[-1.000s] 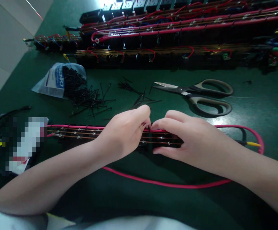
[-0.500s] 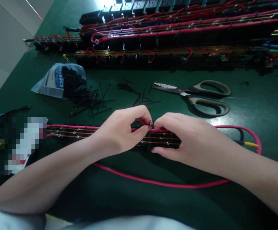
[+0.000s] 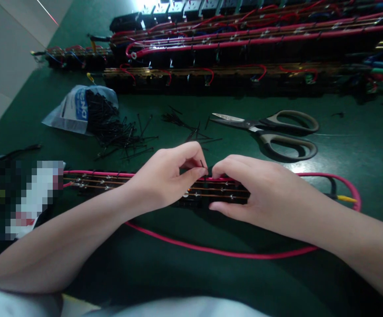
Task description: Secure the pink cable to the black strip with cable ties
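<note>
My left hand (image 3: 165, 178) pinches a thin black cable tie (image 3: 202, 164) between thumb and forefinger. Its end sticks up above the fingertips, beside the red cable (image 3: 95, 173). This cable runs along the far edge of a long black strip (image 3: 196, 203) with copper-coloured rails. My right hand (image 3: 264, 187) grips the strip just to the right, fingers over the far edge and thumb along the near side. The cable tie's lower part is mostly hidden by my left fingers. Red cable also loops out past the strip's right end and along its near side.
Beyond my hands lie grey-handled scissors (image 3: 285, 132), a plastic bag (image 3: 75, 110) spilling black cable ties (image 3: 122, 136), and several loose tie pieces (image 3: 194, 132). Wired strips (image 3: 211, 48) line the back of the green table (image 3: 211, 286). Black cables (image 3: 0, 176) lie at left.
My left fingers have shifted slightly left, and more of the cable tie's end shows above them. The right hand stays in place on the strip.
</note>
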{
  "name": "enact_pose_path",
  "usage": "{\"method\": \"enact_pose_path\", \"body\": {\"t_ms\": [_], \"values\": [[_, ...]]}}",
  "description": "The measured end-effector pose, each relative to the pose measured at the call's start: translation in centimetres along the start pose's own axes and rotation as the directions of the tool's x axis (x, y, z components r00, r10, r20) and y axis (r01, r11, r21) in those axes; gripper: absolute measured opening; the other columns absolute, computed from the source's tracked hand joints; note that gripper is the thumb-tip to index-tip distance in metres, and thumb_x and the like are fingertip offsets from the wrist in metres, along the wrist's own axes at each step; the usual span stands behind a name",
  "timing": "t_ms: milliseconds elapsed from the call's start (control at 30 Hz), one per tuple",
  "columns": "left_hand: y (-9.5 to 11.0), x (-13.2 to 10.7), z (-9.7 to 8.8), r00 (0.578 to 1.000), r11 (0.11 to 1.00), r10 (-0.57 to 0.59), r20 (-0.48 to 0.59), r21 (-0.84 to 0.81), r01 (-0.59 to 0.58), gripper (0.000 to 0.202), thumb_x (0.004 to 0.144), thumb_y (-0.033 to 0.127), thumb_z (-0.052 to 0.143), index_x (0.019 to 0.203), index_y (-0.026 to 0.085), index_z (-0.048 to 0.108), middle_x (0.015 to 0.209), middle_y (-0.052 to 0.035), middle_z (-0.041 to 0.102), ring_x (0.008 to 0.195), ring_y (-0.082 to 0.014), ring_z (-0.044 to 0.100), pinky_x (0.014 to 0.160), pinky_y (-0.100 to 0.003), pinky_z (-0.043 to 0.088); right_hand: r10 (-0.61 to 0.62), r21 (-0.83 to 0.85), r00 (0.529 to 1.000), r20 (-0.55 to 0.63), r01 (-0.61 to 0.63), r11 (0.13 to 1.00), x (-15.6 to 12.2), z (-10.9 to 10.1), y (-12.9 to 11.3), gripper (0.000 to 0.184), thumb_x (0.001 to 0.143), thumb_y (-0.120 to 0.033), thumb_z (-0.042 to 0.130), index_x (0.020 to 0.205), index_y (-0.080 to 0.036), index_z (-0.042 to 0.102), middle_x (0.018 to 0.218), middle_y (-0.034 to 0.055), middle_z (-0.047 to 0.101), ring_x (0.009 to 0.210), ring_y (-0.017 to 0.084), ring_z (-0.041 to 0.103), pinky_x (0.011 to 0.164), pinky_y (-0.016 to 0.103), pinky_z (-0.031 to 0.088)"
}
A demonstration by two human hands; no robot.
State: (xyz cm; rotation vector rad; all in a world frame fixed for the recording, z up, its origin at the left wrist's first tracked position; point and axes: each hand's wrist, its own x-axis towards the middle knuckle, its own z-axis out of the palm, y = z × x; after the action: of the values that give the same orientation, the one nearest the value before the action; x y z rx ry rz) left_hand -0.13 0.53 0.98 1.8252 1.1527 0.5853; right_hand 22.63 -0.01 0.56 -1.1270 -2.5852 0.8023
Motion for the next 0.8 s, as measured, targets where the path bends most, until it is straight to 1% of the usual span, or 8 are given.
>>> {"method": "enact_pose_path", "body": {"t_ms": [100, 200, 267, 333, 467, 567, 667, 800], "values": [[0.05, -0.07, -0.06, 1.000, 1.000, -0.003, -0.002, 0.020, 0.003, 0.010, 0.094, 0.017, 0.062, 0.085, 0.022, 0.062, 0.084, 0.0057, 0.074, 0.081, -0.0115, 0.071, 0.072, -0.022, 0.054, 0.004, 0.002, 1.000, 0.004, -0.004, 1.000, 0.02, -0.10, -0.05, 0.030, 0.083, -0.034, 0.084, 0.103, -0.023, 0.065, 0.093, 0.0023, 0.073, 0.076, 0.022, 0.067, 0.062, 0.032, 0.045], [0.21, -0.14, -0.06, 1.000, 0.998, -0.020, -0.011, 0.064, 0.020, 0.010, 0.094, 0.019, 0.061, 0.084, 0.022, 0.061, 0.079, 0.0060, 0.071, 0.074, -0.0117, 0.068, 0.066, -0.022, 0.050, -0.001, -0.001, 1.000, 0.003, 0.001, 1.000, -0.01, -0.09, -0.09, 0.030, 0.083, -0.033, 0.085, 0.104, -0.023, 0.066, 0.095, 0.0029, 0.073, 0.076, 0.022, 0.068, 0.062, 0.032, 0.045], [0.31, -0.14, -0.03, 0.999, 0.993, -0.038, -0.022, 0.112, 0.040, 0.010, 0.094, 0.020, 0.060, 0.084, 0.022, 0.059, 0.078, 0.0056, 0.070, 0.071, -0.0124, 0.066, 0.061, -0.023, 0.047, -0.011, 0.003, 1.000, 0.008, 0.011, 1.000, -0.04, -0.04, -0.05, 0.030, 0.084, -0.034, 0.084, 0.107, -0.023, 0.067, 0.098, 0.0032, 0.074, 0.079, 0.022, 0.069, 0.063, 0.032, 0.046], [0.37, -0.10, 0.01, 0.998, 0.988, -0.052, -0.029, 0.143, 0.056, 0.011, 0.094, 0.022, 0.058, 0.084, 0.023, 0.057, 0.081, 0.0043, 0.072, 0.073, -0.0135, 0.066, 0.060, -0.023, 0.045, -0.023, 0.013, 1.000, 0.013, 0.023, 1.000, -0.07, 0.01, 0.04, 0.031, 0.085, -0.034, 0.083, 0.112, -0.025, 0.069, 0.101, 0.0031, 0.075, 0.081, 0.022, 0.070, 0.064, 0.032, 0.046], [0.40, -0.04, 0.08, 0.997, 0.987, -0.075, -0.020, 0.140, 0.077, 0.011, 0.094, 0.022, 0.057, 0.084, 0.023, 0.055, 0.088, 0.0023, 0.075, 0.080, -0.0154, 0.069, 0.063, -0.024, 0.047, -0.056, -0.011, 0.998, 0.000, 0.056, 0.998, -0.20, 0.04, 0.16, 0.029, 0.087, -0.032, 0.082, 0.113, -0.025, 0.071, 0.102, 0.0034, 0.074, 0.079, 0.020, 0.069, 0.062, 0.030, 0.044], [0.42, -0.11, 0.14, 0.997, 0.989, -0.078, -0.012, 0.128, 0.079, 0.011, 0.094, 0.021, 0.056, 0.084, 0.023, 0.054, 0.090, 0.0019, 0.076, 0.082, -0.0157, 0.069, 0.068, -0.025, 0.049, -0.085, -0.073, 0.996, 0.012, 0.086, 0.994, -0.37, 0.05, 0.17, 0.026, 0.089, -0.032, 0.081, 0.112, -0.024, 0.072, 0.098, 0.0037, 0.073, 0.075, 0.018, 0.067, 0.060, 0.029, 0.042], [0.49, -0.20, 0.22, 0.998, 0.988, -0.067, -0.014, 0.140, 0.069, 0.012, 0.094, 0.020, 0.054, 0.083, 0.023, 0.052, 0.090, 0.0015, 0.075, 0.084, -0.0164, 0.070, 0.071, -0.027, 0.051, -0.122, -0.106, 0.992, -0.009, 0.121, 0.987, -0.54, 0.22, 0.26, 0.024, 0.091, -0.032, 0.079, 0.112, -0.024, 0.071, 0.093, 0.0032, 0.072, 0.072, 0.018, 0.065, 0.059, 0.029, 0.039], [0.58, -0.18, 0.27, 0.998, 0.981, -0.067, -0.020, 0.179, 0.070, 0.012, 0.095, 0.020, 0.054, 0.083, 0.023, 0.052, 0.089, 0.0017, 0.074, 0.084, -0.0164, 0.070, 0.067, -0.026, 0.048, -0.138, -0.096, 0.989, -0.044, 0.133, 0.986, -0.57, 0.41, 0.36, 0.025, 0.092, -0.032, 0.078, 0.113, -0.023, 0.071, 0.093, 0.0035, 0.072, 0.072, 0.019, 0.065, 0.058, 0.030, 0.039]]}}
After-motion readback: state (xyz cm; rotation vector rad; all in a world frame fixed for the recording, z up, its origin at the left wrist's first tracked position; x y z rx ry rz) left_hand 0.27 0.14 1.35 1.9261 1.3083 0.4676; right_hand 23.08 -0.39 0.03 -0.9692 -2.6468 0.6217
